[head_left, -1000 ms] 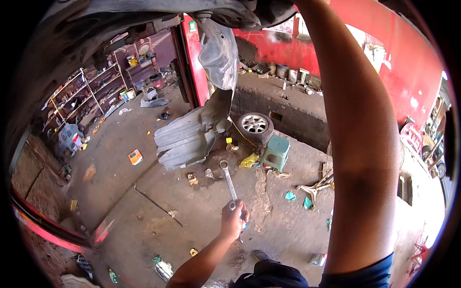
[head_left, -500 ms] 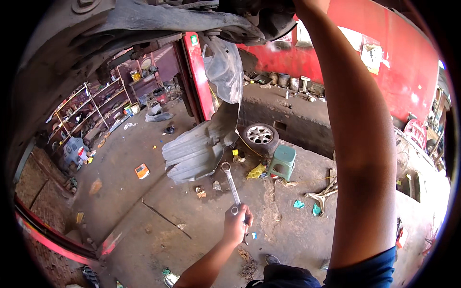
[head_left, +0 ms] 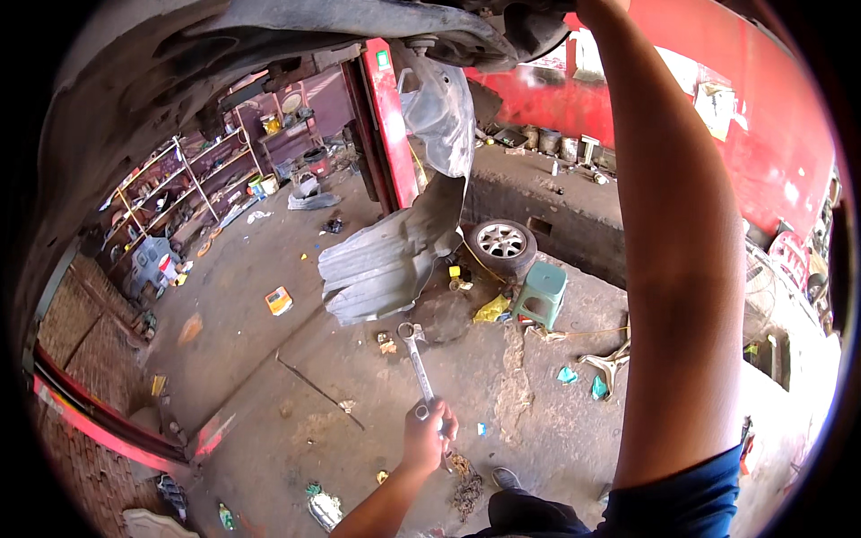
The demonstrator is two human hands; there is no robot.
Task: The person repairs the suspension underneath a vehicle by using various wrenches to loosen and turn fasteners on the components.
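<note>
Clenched around a long silver metal wrench (head_left: 418, 363), the bare left hand (head_left: 429, 438) had its fingers curled over the lower part of the shaft. The wrench leaned slightly left, its ring end uppermost, above the stained grey-brown concrete floor (head_left: 242, 359). A smaller metal ring (head_left: 421, 412) showed at the top of the fist; whether it belonged to a second tool could not be told.

The right arm rose steeply to the upper edge, where the bare right hand (head_left: 603, 7) was mostly cut off, so its grip could not be told. Just beside it was a dark, rounded car part (head_left: 541, 38), and a long, curved grey metal arm (head_left: 359, 18) ran leftward from there across the top.

Beyond the wrench, a crumpled grey plastic liner (head_left: 381, 269) hung down in a ribbed, bent sheet. To its right lay a black tyre on a silver spoked wheel (head_left: 502, 240), near a square green plastic stool (head_left: 542, 291) with a crumpled yellow bag (head_left: 491, 309) just beside it. Left of the liner lay an orange and white box (head_left: 279, 300), and nearer the left hand, a thin dark rod (head_left: 314, 386). Farther off stood a red upright post (head_left: 389, 125) and, at far left, cluttered metal-framed shelves (head_left: 182, 161).
</note>
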